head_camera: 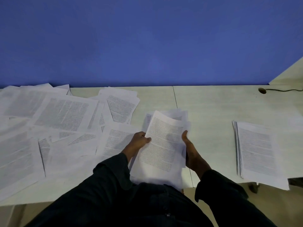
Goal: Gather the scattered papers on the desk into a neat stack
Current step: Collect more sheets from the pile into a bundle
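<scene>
A loose bundle of printed sheets (161, 141) is held above the desk's middle, tilted, its edges uneven. My left hand (139, 141) pinches the bundle's left edge, thumb on top. My right hand (190, 149) grips its right edge from the side and below. Several printed papers (62, 115) lie scattered and overlapping across the left half of the pale desk (209, 105). A squared stack of papers (259, 149) lies on the desk at the right, near the front edge.
A blue wall (147, 38) rises right behind the desk. A dark cable with a small round end (262, 90) lies at the back right corner. Bare desk surface lies between the held bundle and the right stack. Dark sleeves and clothing fill the foreground.
</scene>
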`<state>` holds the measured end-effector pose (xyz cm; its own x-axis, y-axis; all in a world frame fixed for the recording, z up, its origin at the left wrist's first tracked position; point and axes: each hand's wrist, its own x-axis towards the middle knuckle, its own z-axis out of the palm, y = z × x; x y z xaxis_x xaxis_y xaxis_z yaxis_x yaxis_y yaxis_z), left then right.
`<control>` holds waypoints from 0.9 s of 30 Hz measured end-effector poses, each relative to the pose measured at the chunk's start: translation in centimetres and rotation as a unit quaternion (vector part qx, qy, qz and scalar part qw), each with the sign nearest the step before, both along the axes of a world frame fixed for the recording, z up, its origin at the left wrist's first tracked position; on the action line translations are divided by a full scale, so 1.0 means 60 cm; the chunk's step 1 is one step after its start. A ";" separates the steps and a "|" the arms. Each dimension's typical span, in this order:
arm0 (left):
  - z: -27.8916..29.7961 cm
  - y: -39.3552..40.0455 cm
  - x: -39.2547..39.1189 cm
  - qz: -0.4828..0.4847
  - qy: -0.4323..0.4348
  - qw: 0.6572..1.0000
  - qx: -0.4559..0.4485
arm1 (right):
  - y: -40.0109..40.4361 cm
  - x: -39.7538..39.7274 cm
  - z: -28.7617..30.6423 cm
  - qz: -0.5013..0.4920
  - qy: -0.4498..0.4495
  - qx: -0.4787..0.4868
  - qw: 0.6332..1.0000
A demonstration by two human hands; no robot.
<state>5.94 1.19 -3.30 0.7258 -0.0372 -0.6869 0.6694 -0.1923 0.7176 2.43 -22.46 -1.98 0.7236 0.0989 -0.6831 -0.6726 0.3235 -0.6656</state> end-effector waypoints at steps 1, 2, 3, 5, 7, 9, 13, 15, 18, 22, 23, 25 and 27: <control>-0.004 -0.008 -0.002 0.015 0.010 1.000 -0.019 | -0.002 -0.003 -0.005 0.025 0.000 -0.051 0.998; 0.002 -0.013 -0.006 0.031 0.022 0.999 -0.036 | -0.005 -0.006 -0.013 0.041 -0.006 -0.113 0.993; 0.005 -0.014 -0.011 0.052 0.017 0.998 -0.035 | -0.006 -0.008 -0.023 0.048 -0.016 -0.175 0.983; 0.005 0.000 -0.021 0.104 -0.049 0.987 0.116 | -0.005 -0.014 -0.034 0.046 -0.016 -0.224 0.973; -0.005 0.034 -0.036 0.129 -0.065 0.928 0.344 | -0.002 -0.020 -0.035 0.034 -0.006 -0.220 0.975; -0.018 0.080 -0.055 0.116 0.044 0.872 0.474 | -0.007 -0.023 -0.039 0.030 0.000 -0.214 0.976; -0.017 0.151 -0.073 0.083 0.109 0.866 0.481 | -0.012 -0.025 -0.048 0.025 0.000 -0.212 0.977; -0.009 0.161 -0.071 0.057 0.100 0.866 0.486 | -0.008 -0.024 -0.048 0.028 -0.004 -0.211 0.977; -0.019 0.170 -0.063 0.013 0.067 0.898 0.434 | 0.000 -0.024 -0.043 0.039 -0.017 -0.208 0.977; 0.000 0.212 -0.059 0.034 -0.039 0.985 0.166 | 0.003 -0.022 -0.040 0.033 -0.018 -0.209 0.977; 0.017 0.222 -0.059 0.057 -0.052 0.993 0.093 | 0.002 -0.021 -0.040 0.032 -0.018 -0.213 0.976; 0.048 0.248 -0.050 0.103 -0.074 0.992 -0.004 | -0.004 -0.020 -0.038 0.030 -0.020 -0.220 0.975; 0.079 0.268 -0.041 0.158 -0.075 0.979 -0.109 | -0.011 -0.020 -0.035 0.026 -0.032 -0.222 0.974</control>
<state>3.50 17.25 1.44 0.8165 0.0707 -0.5730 0.5553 0.1754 0.8129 1.24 -23.10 -4.08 0.7678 -0.1587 -0.6207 -0.6331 -0.0400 -0.7730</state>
